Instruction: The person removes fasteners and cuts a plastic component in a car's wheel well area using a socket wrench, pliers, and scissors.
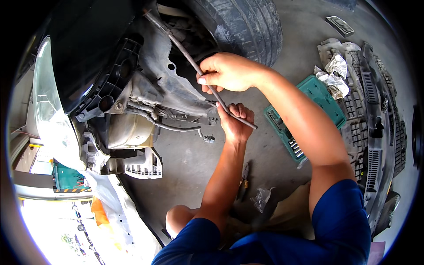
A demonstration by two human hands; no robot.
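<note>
A long metal bar [180, 47] slants down to the right from the dark wheel well to near the middle of the view. My right hand [223, 72] grips it midway, with the thumb lying across it. Lower down, near the bar's free end, my left hand [235, 120] has its fingers curled around it. Behind are an exposed plastic liner [157, 70], a black bracket [121, 70], a translucent reservoir [129, 131] and a loose cable with a connector [207, 138]. Where the bar's upper tip rests among the car parts is too dark to tell.
A tire [247, 28] is above. On the right lie an open green socket case [322, 92], removed plastic panels [371, 128] and crumpled foil [338, 68]. Pliers [244, 181] and a plastic bag [262, 198] are on the floor [190, 154]. A headlamp [46, 106] is at left.
</note>
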